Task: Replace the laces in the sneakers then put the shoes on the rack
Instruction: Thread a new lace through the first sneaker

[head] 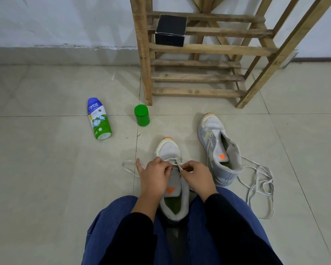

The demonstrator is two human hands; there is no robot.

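Head view, down over blue trouser knees [111, 222] onto a tiled floor [46, 169]. Shows the left hand [153, 175] and the right hand [197, 176] meeting over the near sneaker [168, 148], toe pointing away, heel tucked between the knees. Left fingers [165, 168] curled narrow, pinching the white lace [128, 163] at the eyelets near the toe. Right fingers [185, 167] curled the same way, pinching a strand of that lace, just beside the left ones. Slack of the lace looping out over the floor to the left of the left fingers.

To the right of the right fingers and a little beyond, near but apart: the second sneaker [216, 142], unlaced, on the floor with its tongue showing. Further right of it, a loose lace [260, 180] tangled on the floor, one strand running up to that shoe's collar.

Well beyond the fingers, against the wall: the wooden rack [199, 77], no shoe on it, only a black box [170, 29] on an upper shelf at the left end. Beyond and left of the left fingers, a green container [141, 115] standing upright near the rack's front left leg. Further left, a powder bottle [98, 119] lying on its side.
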